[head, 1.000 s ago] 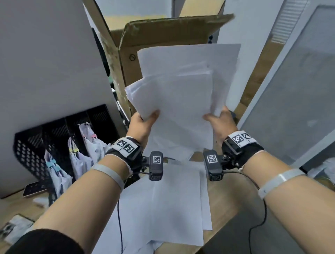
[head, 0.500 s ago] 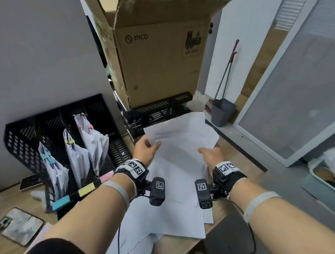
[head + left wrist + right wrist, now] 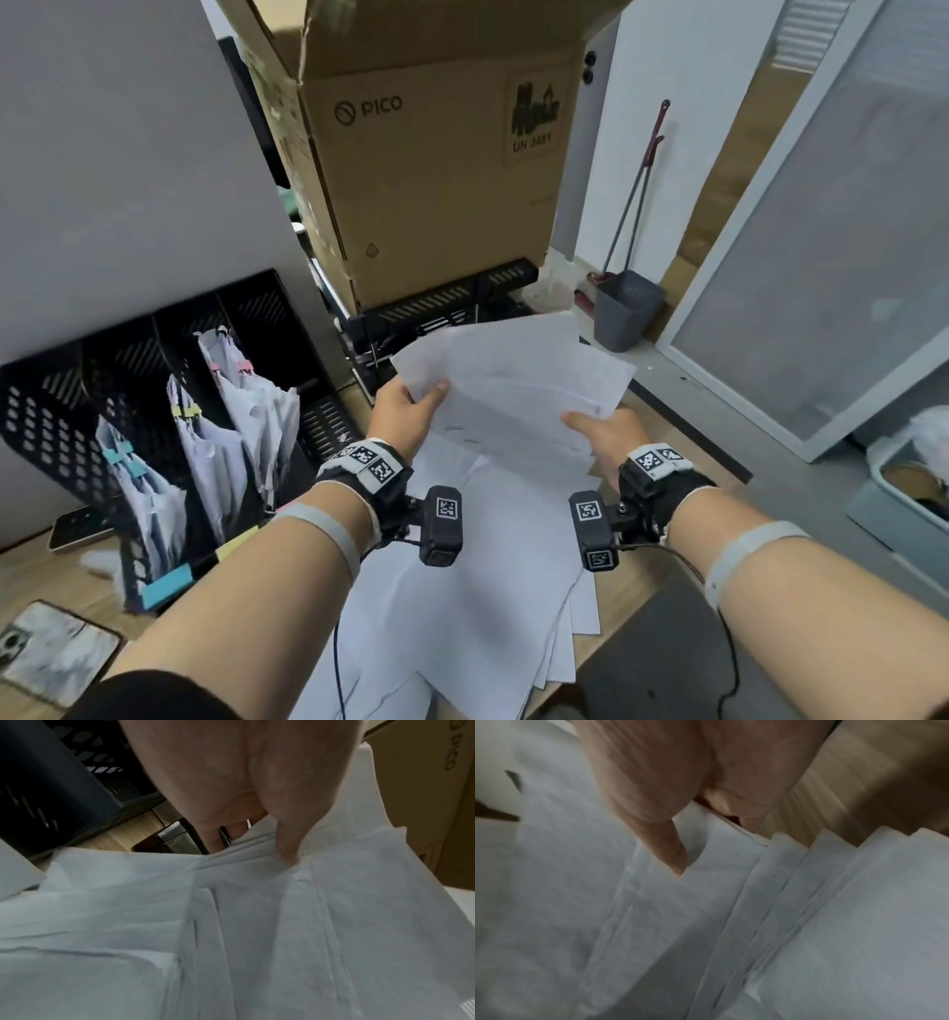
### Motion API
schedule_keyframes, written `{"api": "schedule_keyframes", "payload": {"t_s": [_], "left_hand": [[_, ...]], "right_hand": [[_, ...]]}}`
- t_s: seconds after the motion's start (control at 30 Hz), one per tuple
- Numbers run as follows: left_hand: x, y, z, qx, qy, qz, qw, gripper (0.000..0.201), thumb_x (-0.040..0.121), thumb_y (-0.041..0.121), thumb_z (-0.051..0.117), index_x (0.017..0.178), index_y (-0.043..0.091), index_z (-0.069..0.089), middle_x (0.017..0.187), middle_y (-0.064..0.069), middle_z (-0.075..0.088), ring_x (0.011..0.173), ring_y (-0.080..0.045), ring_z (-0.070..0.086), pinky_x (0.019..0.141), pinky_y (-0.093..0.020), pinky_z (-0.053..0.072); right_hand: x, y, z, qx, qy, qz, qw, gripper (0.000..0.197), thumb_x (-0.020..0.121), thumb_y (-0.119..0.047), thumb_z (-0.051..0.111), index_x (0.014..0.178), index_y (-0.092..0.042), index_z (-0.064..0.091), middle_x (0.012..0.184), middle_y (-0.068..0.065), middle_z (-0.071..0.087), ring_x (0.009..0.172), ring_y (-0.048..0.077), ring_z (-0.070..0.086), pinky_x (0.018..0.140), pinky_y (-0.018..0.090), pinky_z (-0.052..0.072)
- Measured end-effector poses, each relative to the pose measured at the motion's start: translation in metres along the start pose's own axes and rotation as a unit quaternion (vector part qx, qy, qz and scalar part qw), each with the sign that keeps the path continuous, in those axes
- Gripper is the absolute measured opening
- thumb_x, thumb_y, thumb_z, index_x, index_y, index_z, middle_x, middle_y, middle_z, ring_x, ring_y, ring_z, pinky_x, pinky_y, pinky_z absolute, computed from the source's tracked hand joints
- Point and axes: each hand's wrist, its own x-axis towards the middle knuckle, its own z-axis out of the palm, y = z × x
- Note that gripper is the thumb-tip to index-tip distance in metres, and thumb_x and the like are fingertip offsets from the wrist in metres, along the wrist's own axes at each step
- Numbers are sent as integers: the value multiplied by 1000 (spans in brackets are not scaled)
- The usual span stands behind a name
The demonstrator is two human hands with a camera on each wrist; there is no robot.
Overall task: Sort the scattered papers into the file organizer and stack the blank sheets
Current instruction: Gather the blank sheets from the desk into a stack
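Both hands hold a loose bundle of blank white sheets [image 3: 513, 380] low over the desk. My left hand [image 3: 411, 411] pinches its left edge, thumb on top, as the left wrist view shows with the left hand [image 3: 282, 850] on the sheets [image 3: 334, 923]. My right hand [image 3: 595, 431] grips the right edge, thumb on top; the right wrist view has the right hand [image 3: 677, 862] on the fanned sheets [image 3: 808, 902]. More blank sheets [image 3: 462, 591] lie spread on the desk beneath. The black file organizer [image 3: 61, 411] at the left holds clipped papers [image 3: 257, 411] in three slots.
A large PICO cardboard box [image 3: 436, 180] stands on a black tray [image 3: 447, 303] behind the papers. Two phones [image 3: 51, 652] lie at the desk's left. The desk edge [image 3: 631, 606] runs at the right, with a grey bin [image 3: 624, 308] on the floor beyond.
The bundle came down from upright at face height to low and nearly flat over the desk sheets. Both hands kept their hold on it.
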Motion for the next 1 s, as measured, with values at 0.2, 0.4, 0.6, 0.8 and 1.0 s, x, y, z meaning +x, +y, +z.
{"api": "schedule_keyframes", "payload": {"t_s": [0.2, 0.4, 0.6, 0.8, 1.0], "left_hand": [[15, 28, 0, -88, -8, -14, 996, 36, 85, 30, 78, 112, 7, 71, 110, -11, 76, 104, -32, 72, 94, -52, 56], [25, 54, -9, -57, -22, 42, 997, 39, 79, 34, 83, 102, 4, 75, 104, -14, 77, 101, -36, 72, 93, -54, 56], [22, 48, 9, -192, -21, 26, 981, 42, 87, 26, 76, 120, 2, 68, 121, -14, 72, 113, -33, 68, 103, -53, 50], [19, 77, 19, -218, -6, 42, 975, 41, 79, 42, 80, 105, 11, 75, 113, -13, 75, 106, -32, 72, 91, -46, 58], [10, 28, 19, -87, 28, -2, 996, 59, 63, 65, 82, 71, 9, 66, 66, -4, 64, 60, -21, 60, 64, -33, 50]], "right_hand": [[8, -25, -4, -33, -4, -45, 998, 27, 79, -33, 75, 89, -9, 71, 88, 12, 74, 80, 32, 70, 73, 37, 57], [4, -98, -12, 89, -19, -197, 976, 10, 84, -27, 75, 92, -21, 72, 94, -6, 76, 89, 9, 72, 87, 33, 56], [1, -83, -15, 102, -42, -174, 979, 20, 81, -21, 78, 98, -28, 70, 96, -14, 76, 93, 7, 71, 92, 32, 54], [-1, -88, -19, 103, -4, -168, 980, 13, 82, -16, 76, 87, -24, 68, 91, -13, 71, 90, 10, 68, 86, 28, 53], [-10, -39, -15, 93, 4, -123, 988, 27, 80, -9, 77, 106, -10, 71, 93, -4, 73, 73, -7, 68, 66, 10, 52]]}}
